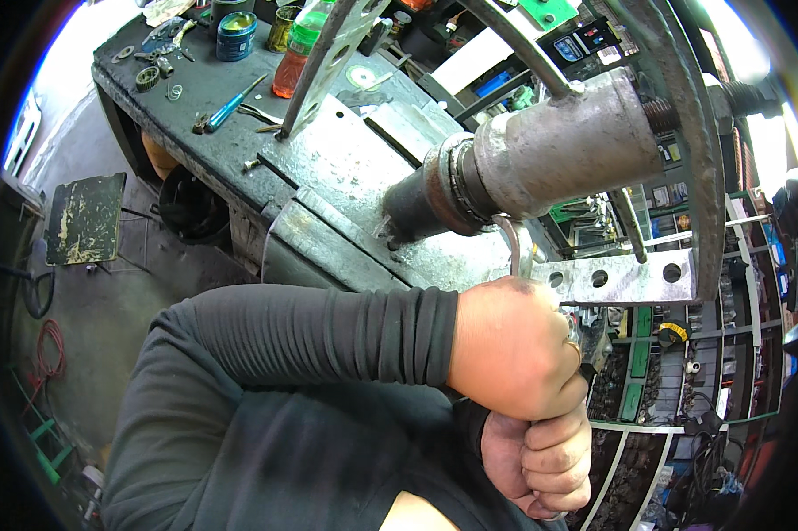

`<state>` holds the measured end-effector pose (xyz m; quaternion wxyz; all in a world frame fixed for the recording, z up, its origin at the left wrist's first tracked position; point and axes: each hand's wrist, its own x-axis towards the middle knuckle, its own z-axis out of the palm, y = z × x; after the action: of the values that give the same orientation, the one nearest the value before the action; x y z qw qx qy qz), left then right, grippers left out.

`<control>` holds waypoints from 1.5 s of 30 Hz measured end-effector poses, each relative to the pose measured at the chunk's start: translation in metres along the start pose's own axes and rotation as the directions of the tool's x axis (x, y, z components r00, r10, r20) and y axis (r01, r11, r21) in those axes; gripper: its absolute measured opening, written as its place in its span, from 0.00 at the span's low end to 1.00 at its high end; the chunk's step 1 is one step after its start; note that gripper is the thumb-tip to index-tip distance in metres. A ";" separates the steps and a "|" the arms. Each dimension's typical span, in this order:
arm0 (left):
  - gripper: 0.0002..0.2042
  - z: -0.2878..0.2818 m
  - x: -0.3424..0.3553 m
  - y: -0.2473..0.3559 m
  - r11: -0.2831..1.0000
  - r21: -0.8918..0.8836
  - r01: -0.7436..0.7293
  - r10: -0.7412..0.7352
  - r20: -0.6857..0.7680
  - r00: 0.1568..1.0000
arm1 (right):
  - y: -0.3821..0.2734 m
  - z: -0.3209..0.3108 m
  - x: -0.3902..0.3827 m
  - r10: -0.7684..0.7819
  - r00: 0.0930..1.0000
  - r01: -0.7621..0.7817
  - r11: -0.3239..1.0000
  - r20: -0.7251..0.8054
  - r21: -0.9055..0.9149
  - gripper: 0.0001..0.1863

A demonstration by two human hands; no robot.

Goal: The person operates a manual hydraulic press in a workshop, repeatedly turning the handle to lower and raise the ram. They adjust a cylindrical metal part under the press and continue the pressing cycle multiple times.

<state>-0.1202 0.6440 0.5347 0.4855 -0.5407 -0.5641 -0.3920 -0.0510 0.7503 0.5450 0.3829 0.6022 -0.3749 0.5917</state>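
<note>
My left hand [518, 345] reaches across my body, closed on a metal handle that is mostly hidden. Just below it my right hand [540, 456] is also closed around the handle, fingers wrapped. Above them, a large steel cylinder [558, 150] with a threaded shaft [660, 115] sits in a heavy metal press frame [695, 221]. A dark sleeve with rings [417, 203] fits on the cylinder's left end. Beside my left hand are a perforated steel bar [638, 276] and a curved metal piece [510, 239].
A dark workbench [195, 150] holds a red-liquid bottle [288, 75], a blue can [235, 40], a blue screwdriver [226, 115] and small parts. At right are racks of parts [656, 389]; at left, a worn board [85, 221] and a red hose [49, 354] lie low down.
</note>
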 end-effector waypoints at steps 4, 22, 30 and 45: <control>0.08 0.002 -0.008 -0.001 0.998 -0.060 0.018 -0.014 0.058 0.998 | 0.004 -0.003 -0.012 -0.033 0.999 0.032 0.999 0.036 0.007 0.13; 0.08 -0.002 0.006 0.002 0.967 -0.238 0.092 -0.091 0.016 0.996 | 0.000 0.031 0.013 0.099 0.994 -0.102 0.991 -0.035 -0.088 0.14; 0.07 0.000 0.019 -0.011 0.977 -0.105 0.187 -0.195 -0.074 0.978 | -0.025 -0.006 0.049 0.518 0.855 -0.501 0.839 0.030 -0.213 0.14; 0.07 0.000 0.008 0.002 0.992 -0.091 0.087 -0.088 -0.003 0.996 | -0.011 -0.005 0.012 0.077 0.997 -0.077 0.997 -0.013 -0.020 0.15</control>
<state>-0.1182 0.6456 0.5426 0.4448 -0.5356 -0.5673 -0.4399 -0.0426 0.7593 0.5566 0.3682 0.5797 -0.4017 0.6058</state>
